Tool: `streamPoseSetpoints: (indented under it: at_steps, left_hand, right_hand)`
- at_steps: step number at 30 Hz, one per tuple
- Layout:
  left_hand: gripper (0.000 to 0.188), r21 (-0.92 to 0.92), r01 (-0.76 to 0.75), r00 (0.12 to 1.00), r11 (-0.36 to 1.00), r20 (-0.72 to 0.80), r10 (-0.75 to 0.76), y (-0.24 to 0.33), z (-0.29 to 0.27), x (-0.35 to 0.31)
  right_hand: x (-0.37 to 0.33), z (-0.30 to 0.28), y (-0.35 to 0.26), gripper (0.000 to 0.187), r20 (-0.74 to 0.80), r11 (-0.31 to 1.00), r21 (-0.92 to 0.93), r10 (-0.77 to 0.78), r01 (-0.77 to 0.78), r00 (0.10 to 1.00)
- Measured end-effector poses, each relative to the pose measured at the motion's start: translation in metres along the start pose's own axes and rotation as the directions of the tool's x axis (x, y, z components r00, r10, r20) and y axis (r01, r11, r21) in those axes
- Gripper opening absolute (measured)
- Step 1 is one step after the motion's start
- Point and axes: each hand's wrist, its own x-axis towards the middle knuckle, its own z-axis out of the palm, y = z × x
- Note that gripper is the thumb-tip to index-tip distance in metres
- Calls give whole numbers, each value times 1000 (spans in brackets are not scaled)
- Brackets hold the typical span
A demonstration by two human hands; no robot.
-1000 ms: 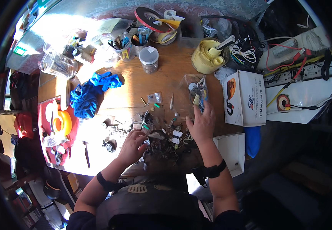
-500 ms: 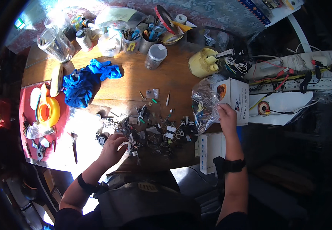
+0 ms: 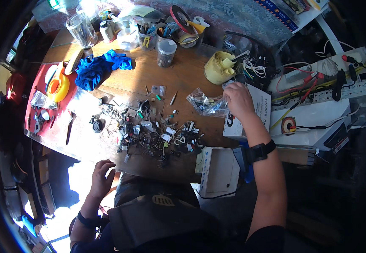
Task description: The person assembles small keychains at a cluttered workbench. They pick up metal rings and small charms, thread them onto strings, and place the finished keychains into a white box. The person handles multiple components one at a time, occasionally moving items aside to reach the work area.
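My right hand (image 3: 238, 100), fingers curled, grips the right end of a clear plastic bag (image 3: 208, 103) above the left side of a white printed box (image 3: 257, 103). Its fingertips are partly hidden. Small dark and metallic pieces show through the bag, which lies crumpled on the wooden table (image 3: 183, 76). My left hand (image 3: 103, 179) hovers by the table's front edge, empty, with its fingers loosely bent and apart. Between the hands spreads a pile of small electronic parts and thin wires (image 3: 162, 135). A round black part (image 3: 96, 125) lies at the pile's left.
Blue cloth (image 3: 92, 74) and an orange tape dispenser (image 3: 58, 88) lie at the left. Jars, a lidded jar (image 3: 166, 53) and tool cups line the back. A yellow roll (image 3: 219, 67) stands behind the bag. An open white box (image 3: 220, 170) sits at the front right; cables (image 3: 305, 88) run beyond.
My left hand has pulled back from the parts pile toward the front edge. My right hand has moved farther back over the box, and the bag now lies flatter. The view has shifted.
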Motion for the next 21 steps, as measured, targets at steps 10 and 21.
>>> streamPoseSetpoints:
  at_steps: [10, 21]
  left_hand:
    - [18, 23, 51, 997, 998, 59, -52, 48, 42, -80]
    - [19, -58, 52, 989, 997, 142, -43, 34, 46, -32]
  right_hand:
    - [-9, 2, 12, 7, 70, 985, -150, 97, -85, 993]
    - [7, -15, 42, 7, 43, 980, 151, 124, -129, 991]
